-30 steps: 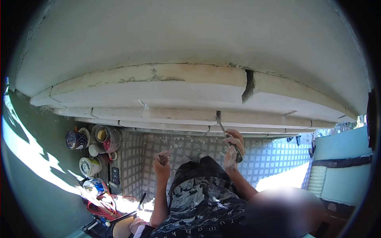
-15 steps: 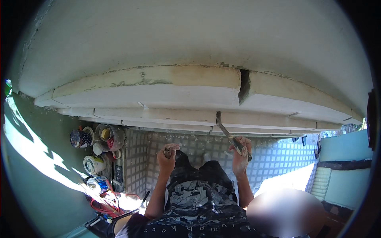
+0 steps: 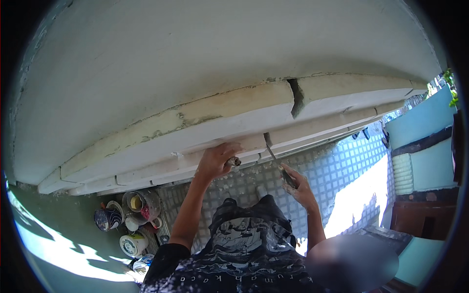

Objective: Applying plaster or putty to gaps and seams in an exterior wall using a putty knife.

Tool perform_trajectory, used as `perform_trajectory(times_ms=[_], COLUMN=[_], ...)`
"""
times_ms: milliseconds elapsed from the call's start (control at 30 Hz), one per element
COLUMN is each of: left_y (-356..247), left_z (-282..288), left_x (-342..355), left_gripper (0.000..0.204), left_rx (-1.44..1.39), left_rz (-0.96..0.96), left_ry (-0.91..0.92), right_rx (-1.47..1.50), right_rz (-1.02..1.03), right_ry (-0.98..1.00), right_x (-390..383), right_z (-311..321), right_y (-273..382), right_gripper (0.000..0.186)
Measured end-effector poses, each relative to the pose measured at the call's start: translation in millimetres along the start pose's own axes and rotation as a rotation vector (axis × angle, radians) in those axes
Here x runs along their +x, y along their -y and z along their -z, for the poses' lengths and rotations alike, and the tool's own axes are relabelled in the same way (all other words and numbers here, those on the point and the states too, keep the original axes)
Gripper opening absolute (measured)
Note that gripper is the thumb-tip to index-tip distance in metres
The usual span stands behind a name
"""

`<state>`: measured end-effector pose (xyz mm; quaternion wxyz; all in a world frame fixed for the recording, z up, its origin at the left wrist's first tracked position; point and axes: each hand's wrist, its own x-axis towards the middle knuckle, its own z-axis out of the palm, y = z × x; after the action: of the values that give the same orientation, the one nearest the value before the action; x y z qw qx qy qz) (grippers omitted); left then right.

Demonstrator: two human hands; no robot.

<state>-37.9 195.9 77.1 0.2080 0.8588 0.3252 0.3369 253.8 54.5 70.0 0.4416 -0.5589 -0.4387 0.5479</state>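
Note:
A pale, stepped row of masonry blocks [image 3: 254,110] runs across in front of me, with a wide dark gap [image 3: 295,100] in its top course and a narrower joint [image 3: 267,139] below. My right hand [image 3: 302,190] is closed round the dark handle of a slim metal tool [image 3: 287,177]. Its thin shaft reaches up to the lower joint; whether the tip is inside, I cannot tell. Against the lower course, my left hand [image 3: 215,160] is curled round a short, dark, mottled stub [image 3: 235,161] with a rounded end. The rest of that piece is hidden in the hand.
At the lower left stand a clear bucket [image 3: 152,202] with items inside, a dark blue container [image 3: 103,219] and a white tub [image 3: 132,244]. Checked tiles [image 3: 327,171] cover the floor. Footwear [image 3: 365,133] lies at the far right. A blurred patch hides the lower right.
My left hand has risen from beside my knee to the lower block course, still holding the stub. The tool in my right hand has tilted slightly. My view has turned, so the blocks now slant.

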Motion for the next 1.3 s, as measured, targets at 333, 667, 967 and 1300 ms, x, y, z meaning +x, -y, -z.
perform_trajectory(times_ms=[333, 667, 967, 1300], left_y=[38.0, 33.9, 33.1, 27.3], left_z=[-8.6, -13.4, -16.0, -16.3], left_x=[3.8, 6.5, 5.7, 8.0], left_gripper=[0.055, 0.052, 0.053, 0.050], left_rx=[-0.055, 0.059, 0.115, 0.107], left_rz=[-0.215, -0.219, -0.162, -0.107], left_ry=[0.126, 0.057, 0.061, 0.064], right_rx=[-0.662, -0.402, -0.352, -0.493], right_rz=[0.332, -0.186, -0.288, -0.050], right_ry=[-0.021, 0.109, 0.150, 0.120], right_x=[24.3, 25.1, 33.1, 37.9], right_z=[-12.8, -1.3, 0.2, -5.6], right_y=[16.2, 61.9, 63.1, 41.1], right_gripper=[0.048, 0.042, 0.045, 0.047])
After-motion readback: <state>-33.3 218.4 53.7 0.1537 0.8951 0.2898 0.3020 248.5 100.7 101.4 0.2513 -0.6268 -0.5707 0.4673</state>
